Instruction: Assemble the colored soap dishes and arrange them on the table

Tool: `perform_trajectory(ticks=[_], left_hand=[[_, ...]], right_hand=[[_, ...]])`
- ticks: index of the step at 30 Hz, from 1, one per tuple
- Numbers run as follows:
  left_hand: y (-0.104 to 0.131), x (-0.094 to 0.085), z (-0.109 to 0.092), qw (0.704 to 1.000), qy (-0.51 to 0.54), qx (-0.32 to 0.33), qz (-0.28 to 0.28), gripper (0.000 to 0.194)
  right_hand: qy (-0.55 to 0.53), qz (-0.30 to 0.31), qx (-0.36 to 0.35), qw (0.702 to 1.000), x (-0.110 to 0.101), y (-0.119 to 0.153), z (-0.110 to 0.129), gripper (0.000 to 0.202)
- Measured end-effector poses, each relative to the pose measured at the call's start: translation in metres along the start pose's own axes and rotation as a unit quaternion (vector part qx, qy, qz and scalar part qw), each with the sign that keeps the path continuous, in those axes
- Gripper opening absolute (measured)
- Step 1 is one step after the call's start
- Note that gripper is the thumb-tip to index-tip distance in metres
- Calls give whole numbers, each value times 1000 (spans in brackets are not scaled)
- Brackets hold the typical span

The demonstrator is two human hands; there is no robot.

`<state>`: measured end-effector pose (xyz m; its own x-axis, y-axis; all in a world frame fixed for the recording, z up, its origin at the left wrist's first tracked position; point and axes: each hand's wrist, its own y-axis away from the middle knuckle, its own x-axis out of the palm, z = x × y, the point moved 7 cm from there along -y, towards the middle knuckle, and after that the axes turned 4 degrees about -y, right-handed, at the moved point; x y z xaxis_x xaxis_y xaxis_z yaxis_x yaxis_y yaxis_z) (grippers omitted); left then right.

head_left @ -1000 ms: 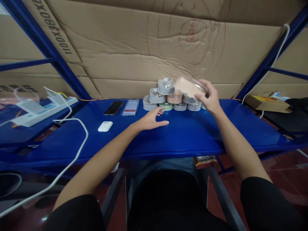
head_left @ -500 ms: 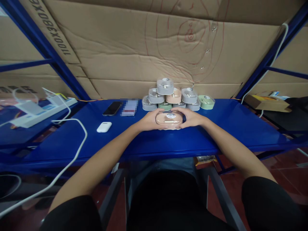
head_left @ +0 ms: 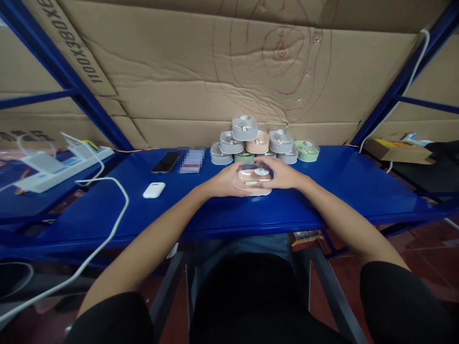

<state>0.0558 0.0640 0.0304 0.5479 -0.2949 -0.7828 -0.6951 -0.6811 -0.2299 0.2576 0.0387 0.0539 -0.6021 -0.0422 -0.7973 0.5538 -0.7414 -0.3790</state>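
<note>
A peach-coloured plastic box with a clear lid [head_left: 255, 177] is between my two hands, low over the blue table or resting on it; I cannot tell which. My left hand [head_left: 226, 181] wraps its left end. Around the right end my right hand [head_left: 283, 174] is closed, its fingers reaching over the far side of the lid beside a round white sticker. Just beyond stands a stack of similar lidded boxes: a grey box [head_left: 245, 129] on top, a peach box [head_left: 258, 142] below it, and a green box [head_left: 306, 150] at the right end of the bottom row.
Left on the blue table [head_left: 222, 215] lie a black phone [head_left: 165, 162], a second phone with a lit screen [head_left: 192, 160] and a white earbud case [head_left: 154, 190]. A power strip [head_left: 68, 167] and white cable are further left. Cardboard [head_left: 172, 71] stands behind.
The peach box has turned or tilted slightly between my hands, its sticker shifting right. My right fingers now reach further over the lid. The view has moved a little; the stack is unchanged.
</note>
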Motion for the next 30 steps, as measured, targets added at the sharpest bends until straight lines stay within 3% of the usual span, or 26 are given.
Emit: perform_trajectory(ticks=[3, 7, 10, 15, 18, 22, 26, 30], left_hand=[[4, -10, 10, 997, -56, -22, 54, 106], [10, -16, 10, 990, -91, 14, 111, 98], [9, -13, 8, 986, -121, 3, 114, 105], [7, -10, 0, 988, -116, 5, 101, 95], [6, -11, -1, 992, -97, 10, 82, 97], [6, -12, -1, 994, -89, 10, 57, 104], [7, -9, -4, 995, -80, 8, 55, 103], [7, -9, -2, 996, -82, 8, 39, 107]], right_hand=[[24, -20, 58, 998, -18, 4, -25, 88], [66, 0, 147, 987, -31, 10, -55, 85], [89, 36, 161, 982, -27, 13, -60, 83], [111, 75, 163, 977, -19, 13, -53, 96], [110, 45, 126, 985, -24, 11, -42, 79], [32, -17, -16, 999, -28, 8, 0, 47], [-11, 30, -95, 995, -4, 8, 34, 39], [-1, 68, -109, 992, 21, 5, 40, 49]])
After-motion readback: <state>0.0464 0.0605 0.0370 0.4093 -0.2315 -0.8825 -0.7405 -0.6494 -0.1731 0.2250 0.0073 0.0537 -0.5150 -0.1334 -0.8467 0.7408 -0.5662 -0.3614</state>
